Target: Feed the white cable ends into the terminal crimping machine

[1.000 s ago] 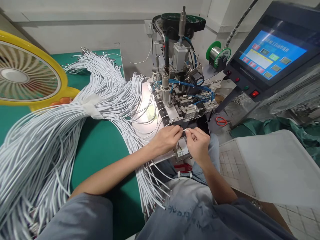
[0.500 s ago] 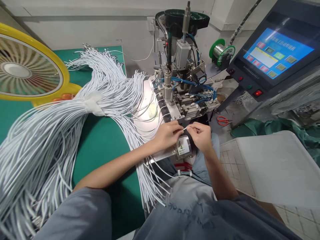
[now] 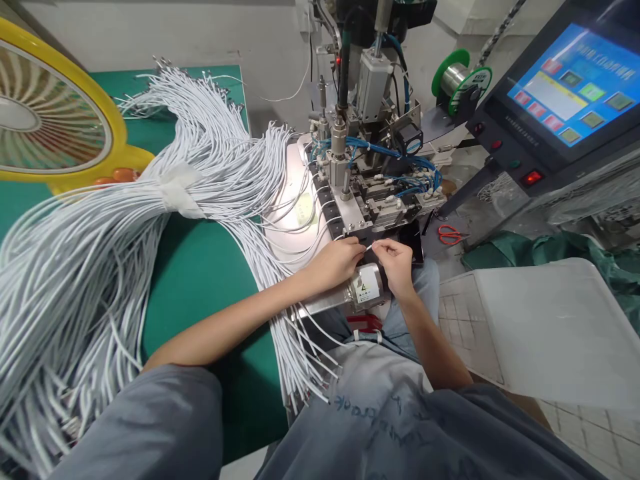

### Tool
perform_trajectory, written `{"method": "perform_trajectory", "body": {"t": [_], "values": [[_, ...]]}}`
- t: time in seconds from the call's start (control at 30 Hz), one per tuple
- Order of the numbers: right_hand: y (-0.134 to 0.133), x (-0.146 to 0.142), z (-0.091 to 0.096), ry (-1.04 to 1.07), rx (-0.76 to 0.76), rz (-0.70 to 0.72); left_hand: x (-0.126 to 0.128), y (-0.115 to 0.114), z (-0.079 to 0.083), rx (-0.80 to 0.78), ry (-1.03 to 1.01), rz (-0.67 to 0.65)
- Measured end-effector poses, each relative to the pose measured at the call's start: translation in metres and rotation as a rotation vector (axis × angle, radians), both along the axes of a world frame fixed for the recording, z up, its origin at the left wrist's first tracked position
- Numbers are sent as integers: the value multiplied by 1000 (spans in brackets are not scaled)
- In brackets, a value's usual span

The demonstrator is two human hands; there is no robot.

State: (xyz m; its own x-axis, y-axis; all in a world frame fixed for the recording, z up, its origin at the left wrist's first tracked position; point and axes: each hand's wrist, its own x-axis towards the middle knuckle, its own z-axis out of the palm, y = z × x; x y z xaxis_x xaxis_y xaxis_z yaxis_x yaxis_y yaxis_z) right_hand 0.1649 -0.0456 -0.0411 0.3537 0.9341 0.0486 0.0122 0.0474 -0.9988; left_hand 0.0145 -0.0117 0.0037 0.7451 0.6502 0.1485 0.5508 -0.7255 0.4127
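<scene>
Single white cable end point(image 3: 369, 247) pinched between fingers of left hand point(image 3: 336, 261) and right hand point(image 3: 397, 262), held before machine point(image 3: 370, 193); large cable bundle point(image 3: 150, 220) on worktop point(image 3: 210, 280) judged unprocessed.

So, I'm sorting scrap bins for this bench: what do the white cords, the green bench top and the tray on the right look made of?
White cords: plastic-sheathed wire by the look, matte, bending in loose curves. Green bench top: probably a rubber or vinyl mat, dull and even. Tray: likely translucent white plastic; a grid shows faintly through its left part.
</scene>
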Motion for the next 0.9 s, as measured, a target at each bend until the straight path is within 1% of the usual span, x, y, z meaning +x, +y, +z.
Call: {"method": "perform_trajectory", "body": {"t": [0.07, 0.13, 0.2, 0.33, 0.4, 0.6, 0.9], "values": [[2, 1, -6, 27, -72, 21, 1, 1, -4, 35, 86, -3], [4, 2, -11, 21, -125, 81, 1, 2, -6, 49, 142, -11], [6, 3, -15, 0, -145, 132, 1, 3, -8, 43, 172, -19], [9, 5, -19, -15, -154, 185, 0, 4, -8, 42, 255, -39], [10, 6, -20, -18, -164, 208, -1, 4, -7, 45, 278, -39], [11, 10, -18, -23, -197, 277, -2, 1, -2, 35, 257, -50], [21, 16, -14, -65, -256, 365, -4, 2, -2, 106, 333, -58]]}}
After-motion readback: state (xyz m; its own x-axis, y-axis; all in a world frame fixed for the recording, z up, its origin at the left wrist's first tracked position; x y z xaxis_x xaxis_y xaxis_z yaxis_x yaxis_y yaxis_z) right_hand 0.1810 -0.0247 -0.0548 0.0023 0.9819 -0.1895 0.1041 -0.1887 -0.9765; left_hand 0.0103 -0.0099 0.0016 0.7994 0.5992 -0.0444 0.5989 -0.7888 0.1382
